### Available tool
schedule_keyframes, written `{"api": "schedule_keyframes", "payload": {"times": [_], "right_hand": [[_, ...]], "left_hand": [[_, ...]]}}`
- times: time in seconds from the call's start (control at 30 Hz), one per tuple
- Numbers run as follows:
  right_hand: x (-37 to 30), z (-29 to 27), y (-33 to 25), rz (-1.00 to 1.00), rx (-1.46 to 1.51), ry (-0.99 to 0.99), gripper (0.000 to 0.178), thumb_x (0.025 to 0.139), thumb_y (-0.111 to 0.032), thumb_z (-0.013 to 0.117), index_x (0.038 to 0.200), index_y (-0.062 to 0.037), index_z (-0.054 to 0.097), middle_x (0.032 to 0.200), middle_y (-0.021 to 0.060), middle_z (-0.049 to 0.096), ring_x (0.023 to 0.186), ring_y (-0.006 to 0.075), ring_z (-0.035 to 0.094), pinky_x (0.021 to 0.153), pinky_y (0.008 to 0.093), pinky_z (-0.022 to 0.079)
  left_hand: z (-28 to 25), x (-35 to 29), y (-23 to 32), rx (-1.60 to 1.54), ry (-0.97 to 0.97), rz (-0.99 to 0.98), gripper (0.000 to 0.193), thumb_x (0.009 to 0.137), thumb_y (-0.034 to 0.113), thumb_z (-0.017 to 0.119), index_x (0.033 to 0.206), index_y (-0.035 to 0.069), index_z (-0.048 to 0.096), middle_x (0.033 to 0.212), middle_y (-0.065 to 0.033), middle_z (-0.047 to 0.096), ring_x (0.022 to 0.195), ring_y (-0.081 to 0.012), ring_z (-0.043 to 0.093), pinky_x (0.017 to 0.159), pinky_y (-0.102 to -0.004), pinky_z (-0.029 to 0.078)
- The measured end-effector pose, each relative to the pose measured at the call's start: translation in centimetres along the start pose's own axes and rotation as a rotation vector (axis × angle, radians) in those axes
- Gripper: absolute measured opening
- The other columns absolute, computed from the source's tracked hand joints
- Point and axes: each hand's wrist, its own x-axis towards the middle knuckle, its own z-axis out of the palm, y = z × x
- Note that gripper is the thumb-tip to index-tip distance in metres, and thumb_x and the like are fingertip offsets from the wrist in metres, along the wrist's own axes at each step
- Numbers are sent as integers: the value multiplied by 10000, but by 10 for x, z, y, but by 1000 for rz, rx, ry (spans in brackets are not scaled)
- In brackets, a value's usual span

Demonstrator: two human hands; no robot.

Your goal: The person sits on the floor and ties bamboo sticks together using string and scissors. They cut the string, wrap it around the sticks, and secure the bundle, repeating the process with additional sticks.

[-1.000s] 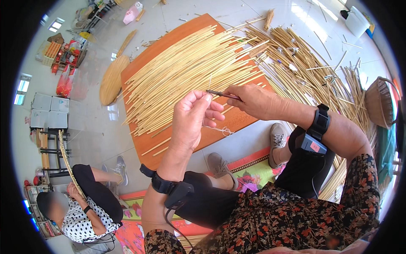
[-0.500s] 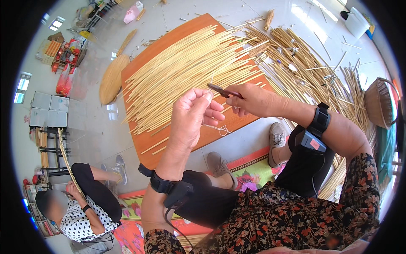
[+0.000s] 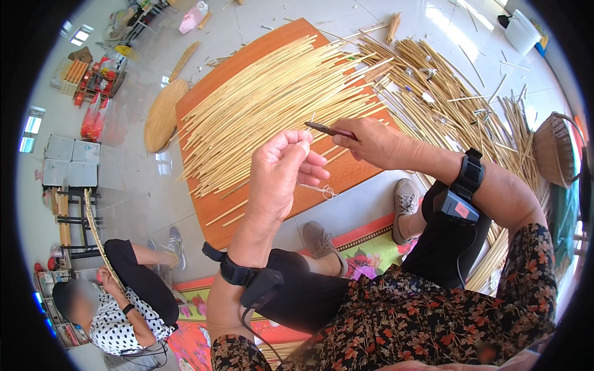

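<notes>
- The left hand (image 3: 286, 166) is pinched narrow, thumb against forefinger, on a fine white thread (image 3: 328, 193); the other fingers curl loosely toward the palm.
- A thin, pale strand stands up from those fingertips, over the stalks; whether it is the same thread is too fine to tell.
- The thread's slack hangs below the hand in a small tangled loop, in front of the board's near edge.
- The right hand (image 3: 374, 142) is closed around a slim, dark hand tool (image 3: 331, 130), its narrow tip beside the left fingertips and close to the strand; whether they touch cannot be told.
- Beneath both hands lies a smooth orange-brown board (image 3: 349, 180) with rounded corners.
- Straight, straw-yellow stalks (image 3: 266, 93) cover much of it, slender and roughly parallel, their ends uneven.
- Browner stalks (image 3: 461, 117) lie in a loose heap on the glossy tiles (image 3: 238, 21) to the right, near a round woven basket (image 3: 552, 151).
- A flat, tan oval piece (image 3: 166, 117) rests left of the board.
</notes>
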Motion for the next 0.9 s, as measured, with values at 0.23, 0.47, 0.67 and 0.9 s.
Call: {"api": "schedule_keyframes", "payload": {"times": [0.23, 0.47, 0.67, 0.9], "right_hand": [[1, -3, -3, 60, 108, -72, 310, 1061, -255, 517, 1193, 9, 612, 812, 129, 660, 735, 223, 695, 697, 368, 568], [2, -7, -6, 189, 256, -169, 347, 1068, -283, 485, 1219, 9, 594, 771, 88, 638, 672, 165, 668, 587, 318, 558], [2, -9, -11, 174, 77, -126, 367, 1063, -309, 509, 1183, 20, 619, 795, 129, 653, 735, 209, 690, 717, 387, 560], [2, -3, 6, 41, 8, -30, 334, 1076, -291, 506, 1210, 2, 597, 775, 108, 646, 697, 162, 659, 645, 344, 536]], "left_hand": [[1, 0, -1, -35, 12, -19, 158, 1005, 126, 570, 1068, 3, 648, 828, -134, 727, 647, -182, 726, 546, -248, 567], [-3, -1, 2, -26, -4, -24, 158, 1001, 114, 569, 1075, 0, 649, 836, -132, 729, 655, -180, 728, 543, -247, 567], [-2, -2, 2, -6, 16, -18, 155, 998, 115, 576, 1063, -3, 653, 832, -141, 728, 651, -181, 725, 546, -251, 570], [-2, -1, -2, -7, -3, -9, 158, 1004, 130, 588, 1055, -5, 651, 829, -149, 727, 653, -187, 726, 550, -257, 574]]}}
